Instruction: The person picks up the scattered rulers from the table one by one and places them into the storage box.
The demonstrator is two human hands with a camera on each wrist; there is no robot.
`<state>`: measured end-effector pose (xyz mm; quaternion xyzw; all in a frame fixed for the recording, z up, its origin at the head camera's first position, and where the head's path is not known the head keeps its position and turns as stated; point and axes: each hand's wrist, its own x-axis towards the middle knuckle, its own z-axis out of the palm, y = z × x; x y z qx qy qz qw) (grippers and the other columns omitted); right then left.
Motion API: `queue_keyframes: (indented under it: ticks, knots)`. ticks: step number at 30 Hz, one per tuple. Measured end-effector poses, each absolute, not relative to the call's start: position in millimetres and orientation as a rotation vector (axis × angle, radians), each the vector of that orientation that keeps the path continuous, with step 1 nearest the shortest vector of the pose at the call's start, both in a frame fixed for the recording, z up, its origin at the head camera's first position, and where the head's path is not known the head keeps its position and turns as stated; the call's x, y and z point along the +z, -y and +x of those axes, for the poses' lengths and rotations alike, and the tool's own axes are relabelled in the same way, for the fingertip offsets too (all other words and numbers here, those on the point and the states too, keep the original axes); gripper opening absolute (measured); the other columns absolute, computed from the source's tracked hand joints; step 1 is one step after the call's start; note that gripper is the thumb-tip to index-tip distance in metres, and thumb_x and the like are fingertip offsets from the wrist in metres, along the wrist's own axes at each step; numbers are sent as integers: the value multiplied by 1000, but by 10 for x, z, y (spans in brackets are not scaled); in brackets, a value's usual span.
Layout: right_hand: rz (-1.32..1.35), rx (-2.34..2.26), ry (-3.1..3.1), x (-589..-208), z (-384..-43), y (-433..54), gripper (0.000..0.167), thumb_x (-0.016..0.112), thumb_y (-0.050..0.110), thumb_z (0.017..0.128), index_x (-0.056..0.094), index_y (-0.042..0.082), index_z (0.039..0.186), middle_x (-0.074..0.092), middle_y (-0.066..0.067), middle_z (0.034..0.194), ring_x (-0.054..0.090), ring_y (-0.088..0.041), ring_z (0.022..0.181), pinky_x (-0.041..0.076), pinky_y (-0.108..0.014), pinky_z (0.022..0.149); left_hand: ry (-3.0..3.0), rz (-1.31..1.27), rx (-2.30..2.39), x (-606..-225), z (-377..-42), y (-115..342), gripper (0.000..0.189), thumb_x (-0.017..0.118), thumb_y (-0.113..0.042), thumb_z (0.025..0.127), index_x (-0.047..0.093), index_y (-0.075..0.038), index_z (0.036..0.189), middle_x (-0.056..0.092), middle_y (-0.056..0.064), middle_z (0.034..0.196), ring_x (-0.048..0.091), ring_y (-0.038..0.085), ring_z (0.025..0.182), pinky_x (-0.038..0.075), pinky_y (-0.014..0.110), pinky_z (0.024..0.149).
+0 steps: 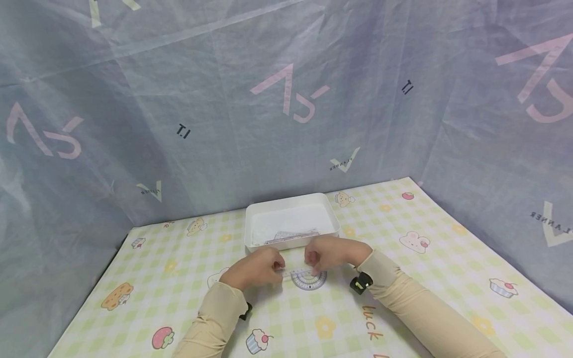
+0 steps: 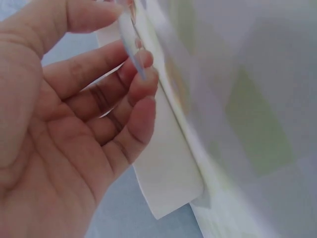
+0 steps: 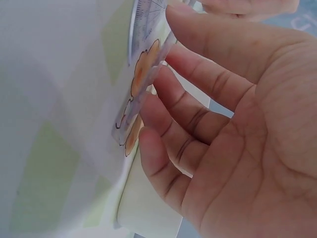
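Both hands meet in front of the white box, a clear ruler [image 1: 288, 273] stretched between them. Thumb and fingers of the left hand [image 1: 258, 268] pinch its left end; a clear edge [image 2: 132, 47] shows between those fingertips in the left wrist view. The right hand [image 1: 333, 250] pinches the ruler near its right part, and the clear strip [image 3: 130, 111] runs on past the fingertips in the right wrist view. A clear half-round protractor [image 1: 309, 281] with dark scale marks overlaps the ruler by the right fingertips, its curved side toward the person.
Just beyond the hands stands a white open box [image 1: 293, 203], with several clear measuring pieces [image 1: 291, 235] lying at its near side. A green-checked cloth with cartoon prints covers the table [image 1: 147, 278]. Grey-blue curtains [image 1: 215, 124] hang behind and at the sides.
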<state>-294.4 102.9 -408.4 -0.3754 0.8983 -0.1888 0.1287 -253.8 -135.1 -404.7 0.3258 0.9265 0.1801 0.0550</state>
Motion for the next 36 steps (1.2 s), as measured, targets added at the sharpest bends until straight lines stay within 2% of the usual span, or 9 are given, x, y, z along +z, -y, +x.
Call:
queue_keyframes:
  ticks: [8,16,24,27,30,33,36]
  knots:
    - [-1071,-563,-2606,-4061,-2926,-1030,20,84,15,78,70,16,93,63,9,85,57,-7,80,50,-28,76,-2819,972,560,-3994,-2543,1408,29,61,-2,68,39,-18,58,26,-8,60,25,6,54,23,23,52]
    - [-1063,-567,-2620,-4067,-2927,-1032,21,84,14,78,69,17,92,61,9,83,56,-8,77,49,-28,73,-2808,986,575,-3950,-2555,1479,29,60,-2,70,37,-17,59,24,-7,61,22,7,54,22,24,53]
    - [-1102,-658,-2602,-4057,-2950,-1077,16,80,13,83,68,17,93,64,8,88,58,-8,84,50,-31,80,-2832,1025,547,-3944,-2598,1514,24,60,-2,72,45,-16,60,31,-6,62,27,7,57,24,24,54]
    - [-1144,-687,-2614,-4054,-2968,-1090,18,80,11,82,69,14,96,64,8,89,58,-9,85,50,-31,81,-2858,1008,540,-3937,-2597,1527,13,61,-1,74,60,-11,66,47,-4,69,37,9,63,33,24,58]
    - [-1171,-692,-2634,-4049,-2978,-1097,20,80,11,82,70,12,99,63,8,91,57,-8,86,50,-30,80,-2867,970,561,-3919,-2578,1539,15,64,-1,77,74,-7,86,63,0,86,48,12,72,42,27,65]
    - [-1177,-698,-2651,-4037,-2983,-1098,22,81,13,83,70,10,101,61,7,92,57,-9,85,50,-30,79,-2871,925,574,-3900,-2561,1545,22,66,-3,79,76,-5,98,66,2,97,53,14,78,47,30,71]
    - [-1161,-706,-2667,-4024,-2989,-1096,23,80,17,84,71,9,103,60,6,93,57,-9,84,50,-30,79,-2884,895,583,-3894,-2556,1552,23,69,-5,80,75,-4,101,65,2,99,54,15,80,48,33,73]
